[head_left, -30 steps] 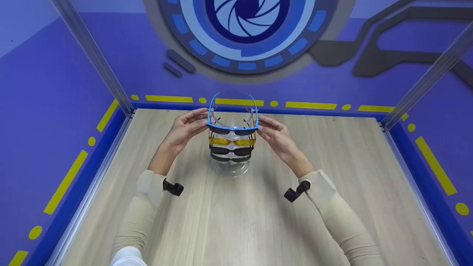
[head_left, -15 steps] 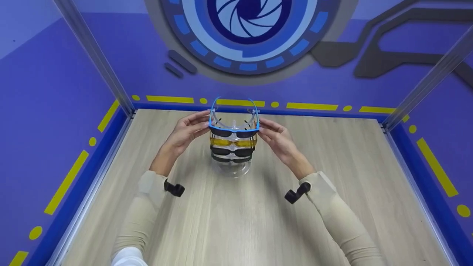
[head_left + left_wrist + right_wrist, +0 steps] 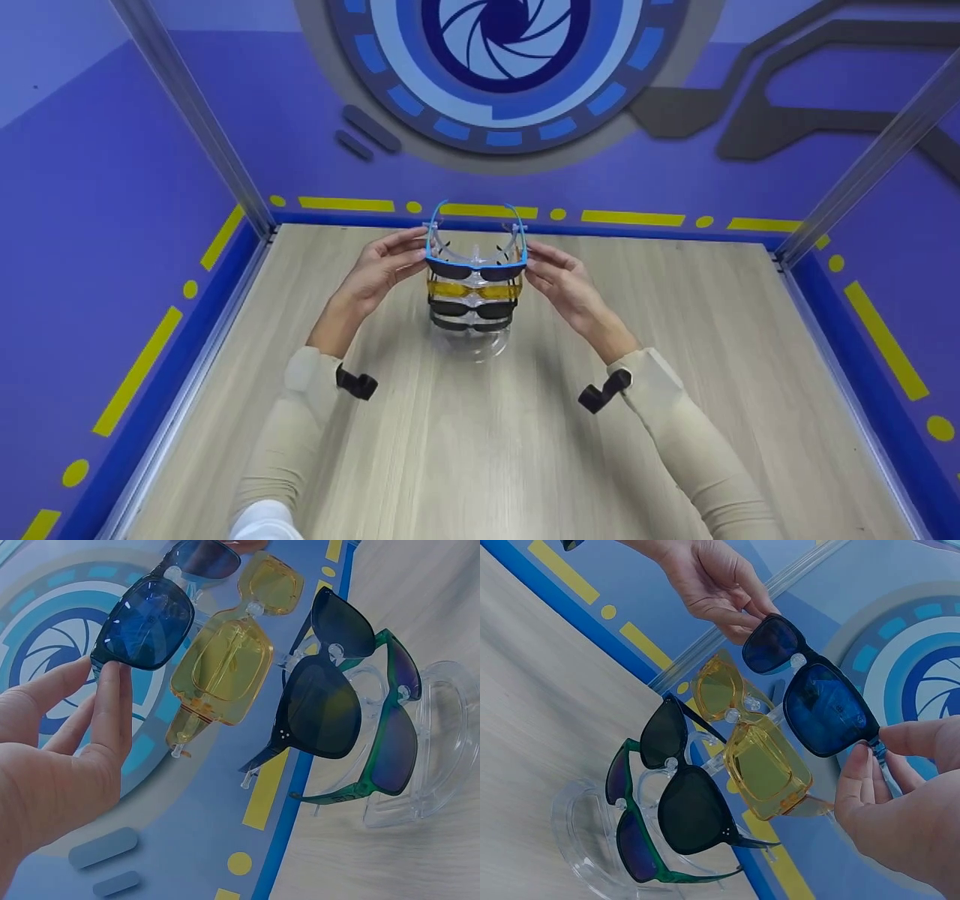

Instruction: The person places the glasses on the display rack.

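Note:
Blue-framed sunglasses (image 3: 450,268) with dark lenses sit at the top of a clear glasses stand (image 3: 471,346). My left hand (image 3: 375,271) pinches their left side near the hinge between thumb and fingers. On the opposite side, my right hand (image 3: 568,283) pinches the right hinge corner; the right wrist view shows thumb and fingertips on the temple arm. Below them on the stand hang yellow glasses (image 3: 225,671), then black sunglasses (image 3: 322,709), and lowest a green-framed pair (image 3: 394,750). The blue pair's temple arms point toward the back wall.
The stand's clear round base rests on a light wooden table (image 3: 480,450). A blue-purple panel wall (image 3: 600,180) with yellow dashes rises behind, and side panels stand left and right, with metal posts (image 3: 195,112) at the corners.
The blue sunglasses have come down slightly onto the top of the stand, their temple tips lower than before. Both hands keep their hold and have barely moved.

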`<state>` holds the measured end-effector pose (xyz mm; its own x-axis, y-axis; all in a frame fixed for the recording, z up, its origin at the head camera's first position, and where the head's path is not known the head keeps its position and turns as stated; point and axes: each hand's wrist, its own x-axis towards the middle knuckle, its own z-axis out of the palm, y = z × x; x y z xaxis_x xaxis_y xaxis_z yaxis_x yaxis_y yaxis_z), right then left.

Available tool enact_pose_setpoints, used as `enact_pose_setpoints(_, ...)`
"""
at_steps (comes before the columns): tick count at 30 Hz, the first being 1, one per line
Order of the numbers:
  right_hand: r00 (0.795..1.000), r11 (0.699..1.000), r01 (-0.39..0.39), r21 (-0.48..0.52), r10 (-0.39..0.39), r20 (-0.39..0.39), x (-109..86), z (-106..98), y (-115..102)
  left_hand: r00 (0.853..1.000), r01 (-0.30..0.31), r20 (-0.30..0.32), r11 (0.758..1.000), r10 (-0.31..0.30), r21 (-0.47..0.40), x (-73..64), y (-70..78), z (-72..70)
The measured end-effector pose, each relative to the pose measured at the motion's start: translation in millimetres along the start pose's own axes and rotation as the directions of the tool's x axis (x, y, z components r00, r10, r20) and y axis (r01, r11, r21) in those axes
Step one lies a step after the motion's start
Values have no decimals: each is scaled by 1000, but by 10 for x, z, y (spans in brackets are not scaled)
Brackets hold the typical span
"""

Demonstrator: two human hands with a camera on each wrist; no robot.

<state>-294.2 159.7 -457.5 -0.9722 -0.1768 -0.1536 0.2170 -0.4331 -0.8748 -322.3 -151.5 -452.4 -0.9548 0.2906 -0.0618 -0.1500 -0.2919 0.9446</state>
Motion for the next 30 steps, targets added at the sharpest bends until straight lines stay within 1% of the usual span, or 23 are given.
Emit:
enact_pose_setpoints(5, 1000, 1000, 4, 5, -3, -9, 24, -1, 3, 1000, 12, 1, 1000, -12, -5, 30, -11, -10)
enact_pose_setpoints(11, 1000, 1000, 4, 1, -4, 1, 25, -7, 12, 1000, 12, 2, 1000, -12, -18, 38, -17, -18)
enact_pose_setpoints(17, 1000, 999, 6, -32, -6, -6, 22, 5, 1, 1000, 0, 21, 1000, 1, -16, 28, 2, -27)
enact_pose_setpoints(24, 1000, 996, 20, -91, -19, 11, 18, 24, 19, 1000, -4, -3, 1000, 4, -17, -7, 6, -59)
enact_pose_setpoints(28, 1000, 992, 29, -121, -29, -5, 7, 1, 1, 1000, -4, 15, 1000, 4, -15, 11, -11, -41)
enact_pose_setpoints(30, 999, 993, 35, -117, -36, -6, 10, -14, -10, 1000, -9, 17, 1000, 9, -27, 30, -22, -28)
